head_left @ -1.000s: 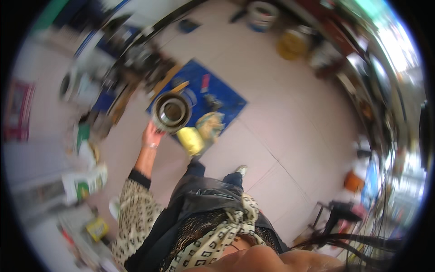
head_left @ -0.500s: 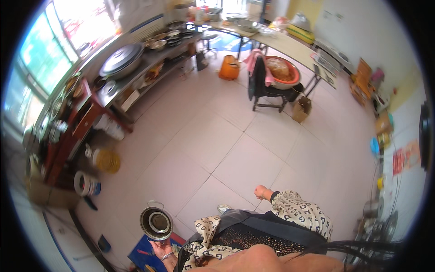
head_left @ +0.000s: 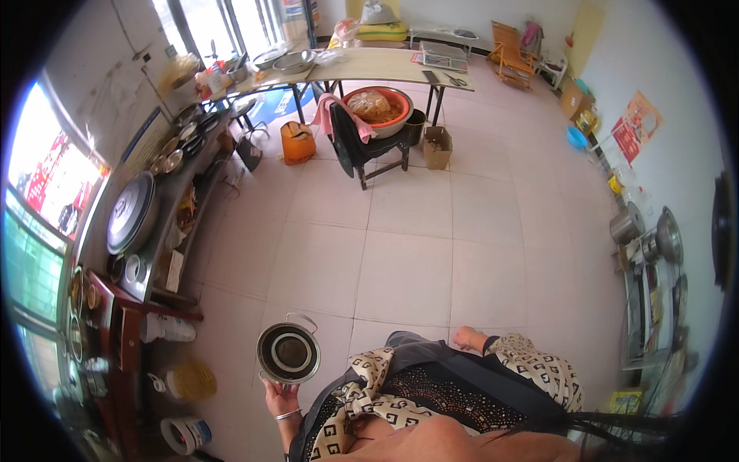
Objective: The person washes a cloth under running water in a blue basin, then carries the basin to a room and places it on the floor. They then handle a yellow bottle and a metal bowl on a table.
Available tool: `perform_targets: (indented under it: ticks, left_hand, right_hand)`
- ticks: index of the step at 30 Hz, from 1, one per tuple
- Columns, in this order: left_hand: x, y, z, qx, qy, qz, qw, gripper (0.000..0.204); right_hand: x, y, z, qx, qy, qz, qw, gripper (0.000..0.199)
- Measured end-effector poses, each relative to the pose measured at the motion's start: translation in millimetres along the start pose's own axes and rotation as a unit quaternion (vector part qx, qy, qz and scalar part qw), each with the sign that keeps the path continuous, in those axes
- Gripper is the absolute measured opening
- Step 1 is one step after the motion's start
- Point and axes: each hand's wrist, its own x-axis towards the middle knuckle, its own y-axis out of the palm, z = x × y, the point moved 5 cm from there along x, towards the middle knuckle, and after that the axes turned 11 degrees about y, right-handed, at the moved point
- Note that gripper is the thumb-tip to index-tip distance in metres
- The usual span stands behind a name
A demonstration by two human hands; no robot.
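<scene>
My left hand (head_left: 282, 399), a silver bracelet on its wrist, is closed on the near loop handle of a round metal pot (head_left: 267, 350) at the lower left. The pot hangs over the floor, with its opening and a second loop handle in view. Smaller rings show inside it, with a dark centre; what that is cannot be made out. My right hand (head_left: 467, 337) hangs beside my body with its fingers curled in, and I see nothing in it.
Pale tiles (head_left: 408, 258) cover the floor ahead. Left stands a metal shelf bench (head_left: 158, 262) with pans; oil jug (head_left: 194, 382) and white bucket (head_left: 185, 436) are below. Ahead, a black chair (head_left: 373, 158) carries a red basin (head_left: 404, 108) before a long table (head_left: 362, 63). Cookware racks (head_left: 645, 308) line the right.
The view has swung right, so the table and chair now appear further left. The pot stays in my left hand, and the blue mat beneath it is out of view.
</scene>
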Motion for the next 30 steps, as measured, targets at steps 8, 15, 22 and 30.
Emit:
perform_targets:
  ticks: [8, 15, 22, 30]
  left_hand:
    - [102.4, 138.4, 64.3, 0.067, -0.067, 0.042, 0.995, 0.031]
    - [172.8, 294.3, 161.0, 0.078, -0.118, 0.033, 0.989, 0.030]
    - [262.7, 462.2, 230.9, 0.103, -0.148, 0.097, 0.979, 0.033]
    - [414.0, 618.1, 306.3, 0.055, -0.185, 0.201, 0.960, 0.034]
  right_hand:
    - [22.8, -6.4, -33.1, 0.063, 0.024, -0.015, 0.998, 0.025]
    - [98.1, -120.6, -7.1, 0.207, -0.007, -0.013, 0.978, 0.021]
    - [152.2, -261.0, 0.6, 0.470, 0.065, -0.050, 0.879, 0.018]
    - [208.5, -349.4, 32.3, 0.498, 0.140, -0.064, 0.853, 0.018]
